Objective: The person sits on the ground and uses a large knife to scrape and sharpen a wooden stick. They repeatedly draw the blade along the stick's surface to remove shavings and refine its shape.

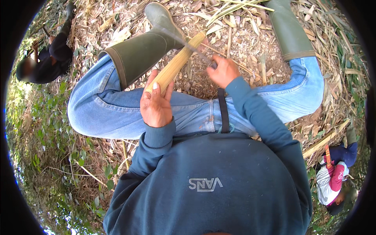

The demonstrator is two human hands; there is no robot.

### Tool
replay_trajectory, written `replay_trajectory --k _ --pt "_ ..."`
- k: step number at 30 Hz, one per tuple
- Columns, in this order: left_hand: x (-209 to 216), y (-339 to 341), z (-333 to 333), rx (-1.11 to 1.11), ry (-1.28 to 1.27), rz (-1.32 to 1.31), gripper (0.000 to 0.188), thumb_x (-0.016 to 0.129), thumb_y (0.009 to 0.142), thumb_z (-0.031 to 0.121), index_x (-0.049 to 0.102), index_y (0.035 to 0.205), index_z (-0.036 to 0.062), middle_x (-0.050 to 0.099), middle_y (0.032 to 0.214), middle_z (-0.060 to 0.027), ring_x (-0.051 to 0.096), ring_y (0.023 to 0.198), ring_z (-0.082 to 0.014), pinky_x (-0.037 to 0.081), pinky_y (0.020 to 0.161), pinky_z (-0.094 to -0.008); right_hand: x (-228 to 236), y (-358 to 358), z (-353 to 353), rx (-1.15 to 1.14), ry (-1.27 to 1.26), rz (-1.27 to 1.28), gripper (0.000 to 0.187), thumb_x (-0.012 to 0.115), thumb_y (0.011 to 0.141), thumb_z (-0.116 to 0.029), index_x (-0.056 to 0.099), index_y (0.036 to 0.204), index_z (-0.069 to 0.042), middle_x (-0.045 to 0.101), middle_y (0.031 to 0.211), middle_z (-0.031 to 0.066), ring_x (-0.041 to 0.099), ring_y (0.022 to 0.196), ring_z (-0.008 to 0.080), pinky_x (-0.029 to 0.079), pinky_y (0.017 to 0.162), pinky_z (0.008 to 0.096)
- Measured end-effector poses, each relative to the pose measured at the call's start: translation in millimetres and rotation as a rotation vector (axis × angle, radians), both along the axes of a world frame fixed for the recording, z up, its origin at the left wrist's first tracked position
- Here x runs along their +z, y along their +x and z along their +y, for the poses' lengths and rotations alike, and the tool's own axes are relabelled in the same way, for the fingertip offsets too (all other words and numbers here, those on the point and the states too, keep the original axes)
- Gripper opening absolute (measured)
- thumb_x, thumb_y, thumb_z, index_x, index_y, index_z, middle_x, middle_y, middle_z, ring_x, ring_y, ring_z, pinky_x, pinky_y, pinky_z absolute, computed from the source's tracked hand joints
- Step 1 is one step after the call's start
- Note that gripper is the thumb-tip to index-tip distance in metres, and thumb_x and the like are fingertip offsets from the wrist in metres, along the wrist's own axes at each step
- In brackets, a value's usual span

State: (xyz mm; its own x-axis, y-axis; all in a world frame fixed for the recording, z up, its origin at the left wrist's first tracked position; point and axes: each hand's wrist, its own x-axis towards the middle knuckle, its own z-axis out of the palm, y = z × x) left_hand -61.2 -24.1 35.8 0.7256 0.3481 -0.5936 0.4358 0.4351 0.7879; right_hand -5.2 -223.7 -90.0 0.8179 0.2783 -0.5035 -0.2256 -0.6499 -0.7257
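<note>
My left hand grips the near, thick end of a pale yellow peeled stalk, its thumb lying along the top. The stalk slants away to the right and narrows toward its far end. My right hand is closed round the handle of a long knife, most of the handle hidden in the fist. Blurred by motion, the blade runs up and left across the stalk near its far end. Whether the edge touches the stalk, I cannot tell.
Green rubber boots cover my spread lower legs. Pale stripped fibres lie beyond the stalk on leaf-littered ground. One person in dark clothes is at far left, another in a white and red top at right. Leafy plants stand at left.
</note>
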Motion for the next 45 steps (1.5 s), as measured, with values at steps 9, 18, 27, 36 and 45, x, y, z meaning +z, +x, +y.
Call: replay_trajectory --k 9,18,27,36,45 --pt "30.3 44.0 -14.5 0.483 -0.337 0.193 0.053 0.052 0.101 0.015 0.034 0.142 -0.0122 0.045 0.142 -0.0239 0.048 0.131 -0.0342 0.042 0.11 -0.05 14.5 13.3 3.1 0.084 0.023 0.075 0.023 0.062 0.082 -0.027 0.063 0.087 -0.004 0.065 0.065 0.0174 0.066 0.059 0.0359 0.054 0.062 0.048" --pt "2.9 17.4 -13.6 -0.173 0.187 -0.063 0.051 0.051 0.102 0.018 0.037 0.142 -0.0108 0.045 0.143 -0.0261 0.047 0.132 -0.0354 0.041 0.11 -0.0484 22.2 9.0 -2.2 0.053 0.055 0.114 0.026 0.062 0.08 -0.024 0.062 0.091 0.0 0.062 0.065 0.0195 0.064 0.061 0.0383 0.052 0.065 0.0477" --pt "3.8 11.9 -28.5 -0.236 0.284 -0.075 0.051 0.047 0.104 0.021 0.035 0.143 -0.0094 0.044 0.143 -0.0263 0.046 0.133 -0.0352 0.041 0.112 -0.0467 21.2 25.4 -1.1 0.124 0.008 0.223 0.025 0.059 0.082 -0.023 0.062 0.091 0.001 0.066 0.069 0.019 0.066 0.063 0.0369 0.054 0.067 0.0479" --pt "24.9 42.1 -25.3 0.324 -0.184 0.135 0.05 0.049 0.103 0.02 0.038 0.141 -0.0092 0.045 0.143 -0.0258 0.048 0.132 -0.0351 0.043 0.109 -0.0475 8.9 27.5 4.0 0.087 0.014 0.291 0.02 0.06 0.082 -0.018 0.059 0.088 0.0 0.061 0.067 0.0169 0.062 0.06 0.0307 0.051 0.065 0.0461" --pt "4.8 24.6 -15.7 -0.107 0.145 -0.062 0.048 0.051 0.102 0.019 0.041 0.139 -0.0093 0.047 0.14 -0.0281 0.05 0.129 -0.0356 0.046 0.106 -0.0473 -15.2 34.5 -5.8 0.097 -0.042 0.37 0.023 0.059 0.085 -0.023 0.062 0.093 -0.001 0.064 0.07 0.0167 0.067 0.065 0.0298 0.056 0.07 0.0437"
